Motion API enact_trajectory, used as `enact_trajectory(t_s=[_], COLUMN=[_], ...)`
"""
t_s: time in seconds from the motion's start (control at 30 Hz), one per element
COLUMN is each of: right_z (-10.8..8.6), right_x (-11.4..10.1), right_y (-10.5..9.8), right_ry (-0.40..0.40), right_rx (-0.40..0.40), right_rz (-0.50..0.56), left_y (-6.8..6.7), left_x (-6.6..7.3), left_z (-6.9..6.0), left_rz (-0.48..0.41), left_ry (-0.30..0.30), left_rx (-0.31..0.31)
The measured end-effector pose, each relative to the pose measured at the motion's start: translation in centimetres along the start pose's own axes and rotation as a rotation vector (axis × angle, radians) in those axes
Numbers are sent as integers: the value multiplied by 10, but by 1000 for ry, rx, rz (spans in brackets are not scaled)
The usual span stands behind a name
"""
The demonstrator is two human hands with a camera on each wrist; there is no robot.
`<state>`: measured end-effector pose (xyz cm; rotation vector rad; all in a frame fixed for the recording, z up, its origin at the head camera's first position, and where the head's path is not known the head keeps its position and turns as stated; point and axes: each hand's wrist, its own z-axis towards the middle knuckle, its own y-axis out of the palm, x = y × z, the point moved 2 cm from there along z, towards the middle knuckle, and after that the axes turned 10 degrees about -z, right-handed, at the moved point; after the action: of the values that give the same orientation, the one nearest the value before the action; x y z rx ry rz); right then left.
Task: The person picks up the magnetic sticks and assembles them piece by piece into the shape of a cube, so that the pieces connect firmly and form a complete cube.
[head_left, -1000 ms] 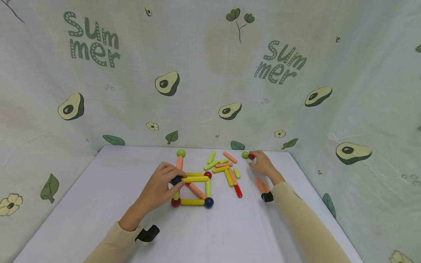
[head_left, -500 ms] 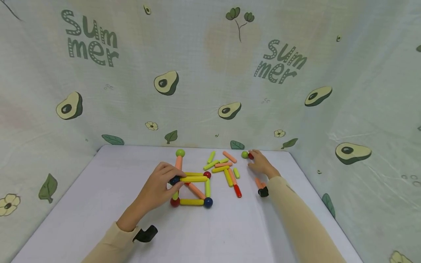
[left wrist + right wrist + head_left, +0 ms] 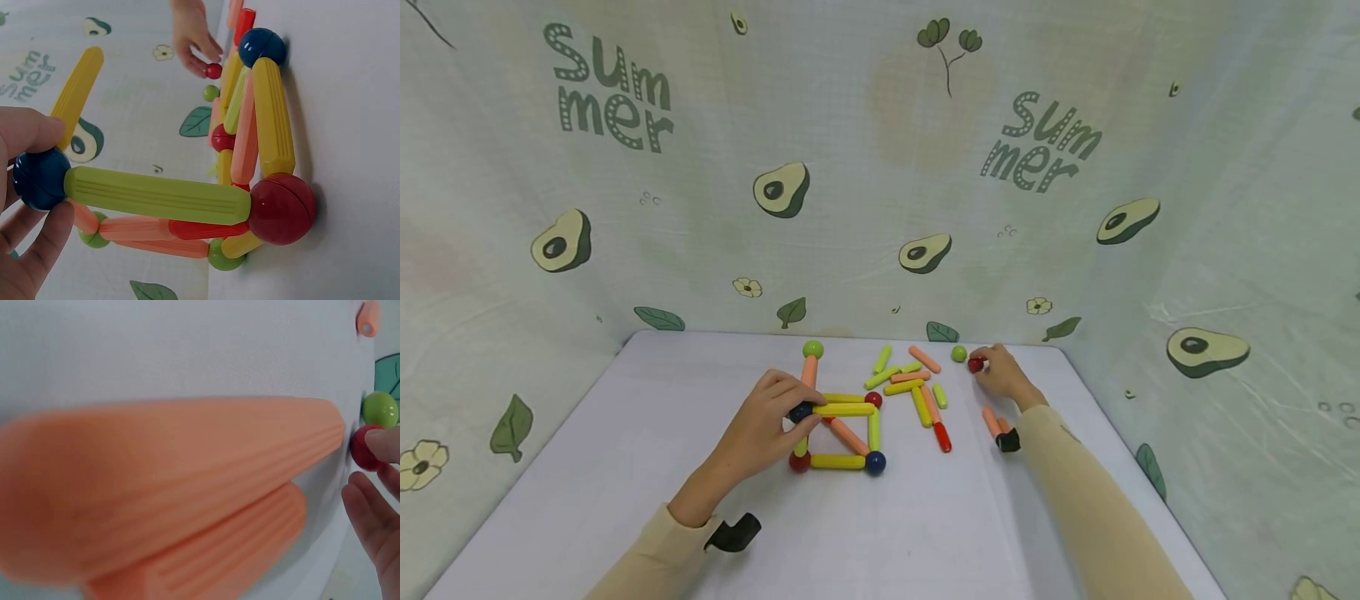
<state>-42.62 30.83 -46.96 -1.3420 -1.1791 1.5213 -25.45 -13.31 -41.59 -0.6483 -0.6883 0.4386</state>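
Observation:
My left hand (image 3: 767,427) pinches a dark blue ball (image 3: 41,180) at the upper corner of a frame of magnetic rods and balls. From that ball a yellow rod (image 3: 844,409) sticks out to the right, and a lime rod (image 3: 156,195) runs to a red corner ball (image 3: 282,209) on the table. At the far right, my right hand (image 3: 1002,375) holds a loose red ball (image 3: 975,364) between thumb and fingers. A green ball (image 3: 958,353) lies just beyond it.
Loose lime, orange and yellow rods (image 3: 904,387) lie between the frame and my right hand. Orange rods (image 3: 187,481) lie under the right wrist. The frame's green ball (image 3: 813,349) stands at the back, and a printed cloth hangs behind the table.
My right hand has drawn the red ball slightly nearer, away from the green ball. The left hand keeps its grip on the blue ball and has hardly moved.

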Motion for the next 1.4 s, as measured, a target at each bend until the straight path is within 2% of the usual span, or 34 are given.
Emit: enact_trajectory(t_s=[0.23,0.43,0.6,0.77,0.87,1.07,1.3,1.4], right_z=[-5,-14,-28,-58,-79,-109,-124,-125], right_x=[2,-13,-40,-84,-109,-142,-169,-173], right_y=[-2,-13,-25,-34,-35,-34,-31,-29], right_ry=[-56,-145,-234,-328,-375,-465,-606,-632], right_rx=[-29,-6,71,137,137,114,106,124], right_rz=[-17,4,46,164,237,298,386,390], left_y=[0,-2,-1,0,0,1,2,1], left_x=[1,1,0,-1,-1,-1,0,0], left_z=[0,-1,-1,-2,-2,-2,-2,-2], left_rz=[-9,-9,-1,0,-4,-14,-13,-7], left_ry=[6,4,5,5,9,3,0,0], left_rx=[7,10,7,12,20,23,21,18])
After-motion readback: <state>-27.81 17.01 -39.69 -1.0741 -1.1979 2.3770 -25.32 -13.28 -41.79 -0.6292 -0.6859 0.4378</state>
